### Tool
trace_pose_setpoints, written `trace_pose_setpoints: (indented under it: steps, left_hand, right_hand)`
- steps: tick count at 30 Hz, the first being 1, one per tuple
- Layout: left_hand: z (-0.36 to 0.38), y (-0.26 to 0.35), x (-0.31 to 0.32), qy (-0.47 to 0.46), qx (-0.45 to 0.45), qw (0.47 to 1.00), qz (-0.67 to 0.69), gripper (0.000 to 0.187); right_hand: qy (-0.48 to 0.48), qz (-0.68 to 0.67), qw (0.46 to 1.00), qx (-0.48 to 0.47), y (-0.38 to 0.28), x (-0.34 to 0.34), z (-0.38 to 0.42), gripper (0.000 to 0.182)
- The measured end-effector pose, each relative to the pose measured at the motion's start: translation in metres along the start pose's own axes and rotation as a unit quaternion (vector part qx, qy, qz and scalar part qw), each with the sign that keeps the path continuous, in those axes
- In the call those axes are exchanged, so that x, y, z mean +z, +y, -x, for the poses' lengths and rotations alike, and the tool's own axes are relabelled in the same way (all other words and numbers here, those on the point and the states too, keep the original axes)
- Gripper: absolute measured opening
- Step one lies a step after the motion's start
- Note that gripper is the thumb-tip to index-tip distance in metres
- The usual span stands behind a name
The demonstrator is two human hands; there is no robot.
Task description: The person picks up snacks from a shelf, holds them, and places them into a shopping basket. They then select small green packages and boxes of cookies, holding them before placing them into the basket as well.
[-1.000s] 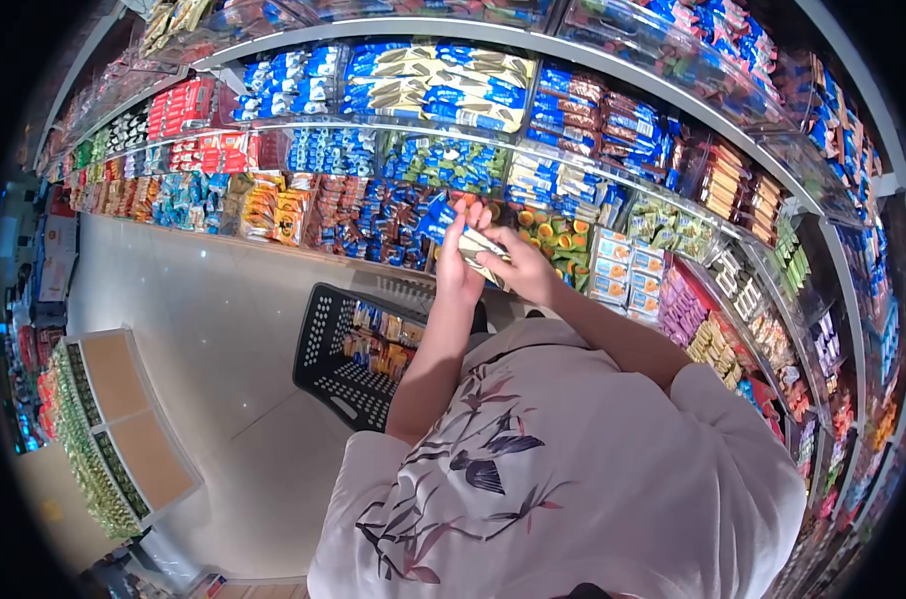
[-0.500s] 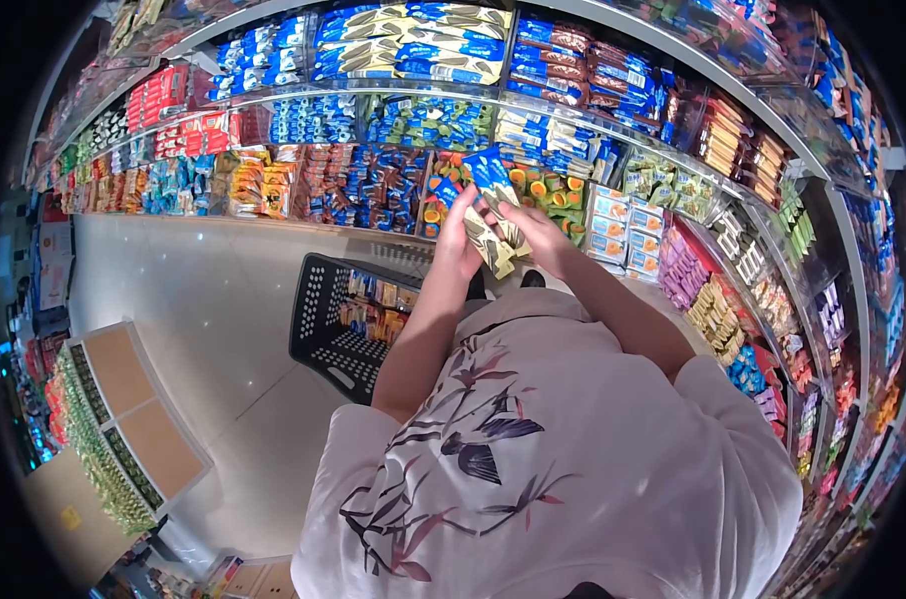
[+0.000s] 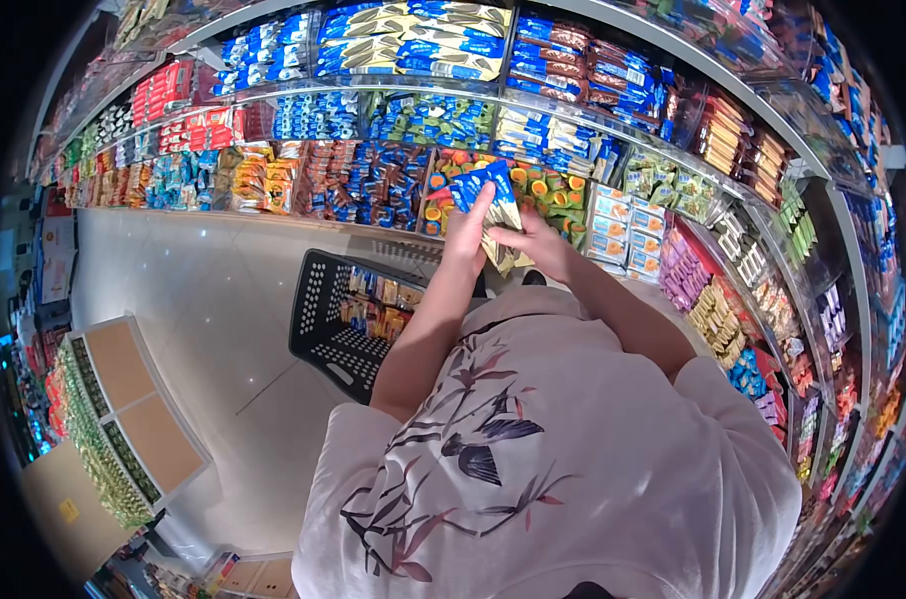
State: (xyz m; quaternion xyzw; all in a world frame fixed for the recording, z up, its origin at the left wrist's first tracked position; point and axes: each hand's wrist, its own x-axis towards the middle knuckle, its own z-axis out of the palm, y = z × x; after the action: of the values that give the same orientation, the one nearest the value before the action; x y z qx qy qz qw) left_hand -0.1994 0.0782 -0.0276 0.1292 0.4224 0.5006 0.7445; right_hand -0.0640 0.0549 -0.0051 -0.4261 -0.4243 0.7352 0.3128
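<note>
Blue and cream snack packets (image 3: 481, 187) are held together, slightly fanned, in front of my body. My left hand (image 3: 469, 228) is closed on them from the left, its thumb lying over the blue part. From the right, my right hand (image 3: 533, 238) grips their lower cream part, with its thumb across the front. Behind the packets is a shelf bin of green and orange wrapped sweets (image 3: 558, 192). A black shopping basket (image 3: 318, 299) holding several packaged snacks stands on the floor, left of my forearms.
Shelves (image 3: 373, 88) full of wrapped snacks curve across the front and down the right side. White-boxed items (image 3: 608, 228) sit right of my hands. A display stand with brown panels (image 3: 123, 369) is on the left, on the pale tiled floor (image 3: 233, 290).
The packets, spread apart in two groups before, are now brought together. My left thumb has moved over their front, and my right hand has shifted slightly lower on them.
</note>
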Motion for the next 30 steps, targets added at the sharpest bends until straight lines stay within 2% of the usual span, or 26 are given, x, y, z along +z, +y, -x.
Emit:
trace_pose_setpoints:
  steps: [1, 2, 3, 5, 6, 9, 10, 11, 13, 14, 17, 18, 21, 22, 25, 26, 30]
  left_hand:
    - [0.003, 0.000, 0.004, 0.015, 0.020, 0.999, -0.030, 0.025]
    - [0.004, -0.002, 0.005, 0.009, 0.036, 0.998, -0.054, 0.033]
    - [0.005, 0.000, 0.006, -0.021, 0.009, 1.000, 0.004, 0.036]
    - [0.007, 0.006, 0.010, -0.080, -0.044, 0.989, 0.120, 0.043]
    - [0.009, 0.008, 0.012, -0.077, -0.017, 0.990, 0.121, 0.048]
    - [0.005, 0.004, 0.007, -0.095, -0.035, 0.991, 0.082, 0.044]
    - [0.000, 0.000, 0.005, -0.106, -0.028, 0.989, 0.100, 0.042]
    - [-0.002, -0.005, 0.003, -0.076, -0.019, 0.994, 0.072, 0.040]
    - [-0.001, -0.007, 0.008, -0.016, -0.003, 1.000, 0.017, 0.039]
    - [0.000, -0.008, 0.011, -0.010, -0.012, 1.000, 0.019, 0.038]
    - [-0.012, -0.020, -0.002, 0.007, -0.010, 1.000, 0.014, 0.033]
    - [-0.015, -0.013, -0.007, -0.030, -0.033, 0.997, 0.065, 0.034]
    - [-0.017, -0.005, -0.006, -0.041, 0.025, 0.985, 0.166, 0.029]
    - [-0.021, -0.007, -0.011, -0.090, 0.026, 0.972, 0.214, 0.032]
    - [-0.018, -0.004, -0.002, -0.102, 0.036, 0.969, 0.223, 0.045]
    - [-0.018, -0.005, -0.003, -0.121, 0.025, 0.968, 0.221, 0.046]
    - [-0.011, -0.004, 0.008, -0.123, 0.019, 0.975, 0.185, 0.039]
  right_hand:
    - [0.007, 0.003, 1.000, -0.017, 0.004, 0.001, -0.001, 0.042]
    - [0.013, 0.006, 0.999, -0.034, 0.009, 0.001, -0.002, 0.043]
    - [0.019, 0.009, 0.998, -0.051, 0.010, 0.002, -0.003, 0.043]
    - [0.025, -0.043, 0.999, -0.021, 0.006, -0.004, -0.004, 0.044]
    - [0.029, -0.069, 0.997, -0.006, 0.004, -0.007, -0.004, 0.044]
    - [0.062, -0.006, 0.997, -0.035, 0.007, -0.011, -0.006, 0.045]
    - [0.109, 0.118, 0.984, -0.081, 0.010, -0.009, -0.009, 0.046]
    - [0.126, 0.250, 0.957, -0.067, 0.012, -0.010, -0.008, 0.048]
    - [0.154, 0.498, 0.852, -0.037, -0.009, 0.001, 0.002, 0.050]
    - [0.158, 0.557, 0.804, -0.136, 0.002, -0.001, 0.001, 0.054]
    - [0.123, 0.588, 0.779, -0.179, -0.016, 0.013, 0.014, 0.054]
    - [0.117, 0.592, 0.774, -0.191, -0.024, 0.016, 0.016, 0.051]
    - [0.077, 0.433, 0.877, -0.192, -0.034, 0.009, 0.011, 0.046]
    - [0.106, 0.388, 0.895, -0.195, -0.030, 0.005, 0.007, 0.043]
    - [0.110, 0.313, 0.931, -0.152, -0.015, -0.008, 0.000, 0.044]
    - [0.078, 0.255, 0.957, -0.113, -0.008, -0.013, -0.004, 0.046]
    - [0.087, 0.219, 0.962, -0.135, 0.010, -0.020, -0.008, 0.047]
